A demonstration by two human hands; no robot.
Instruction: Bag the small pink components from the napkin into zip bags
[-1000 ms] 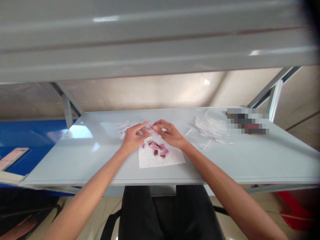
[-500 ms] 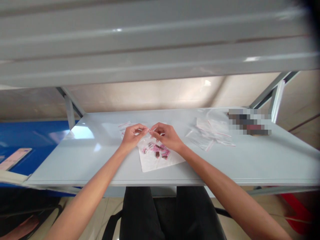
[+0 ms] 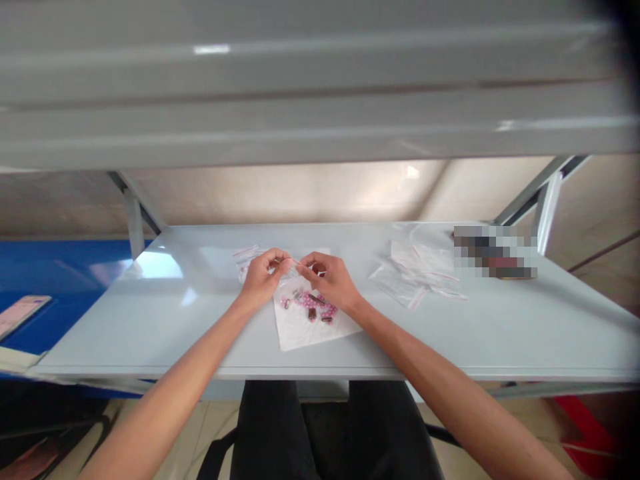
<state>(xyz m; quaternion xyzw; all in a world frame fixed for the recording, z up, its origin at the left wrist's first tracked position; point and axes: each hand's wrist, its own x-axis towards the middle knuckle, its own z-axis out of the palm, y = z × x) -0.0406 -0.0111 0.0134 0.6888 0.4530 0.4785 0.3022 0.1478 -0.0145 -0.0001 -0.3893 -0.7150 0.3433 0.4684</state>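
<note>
My left hand (image 3: 261,277) and my right hand (image 3: 330,280) meet above the grey table (image 3: 150,320). Both pinch the red-striped top edge of a small clear zip bag (image 3: 291,268) held between them. Just below the hands lies a white sheet (image 3: 305,327) with several small pink and dark pieces (image 3: 313,305) piled on it. The bag hangs over the far edge of that pile. Behind my left hand lie a few more small bags (image 3: 246,257).
A loose heap of empty clear zip bags (image 3: 417,275) lies to the right, with a blurred-out object (image 3: 495,252) beyond it. A grey shelf beam (image 3: 320,100) spans overhead, on slanted frame legs (image 3: 545,197). A blue surface (image 3: 55,273) sits at the left.
My left hand's fingers have closed from an outstretched pose into a pinch on the bag's edge. Both hands stayed close together over the pile, and the view shifted slightly.
</note>
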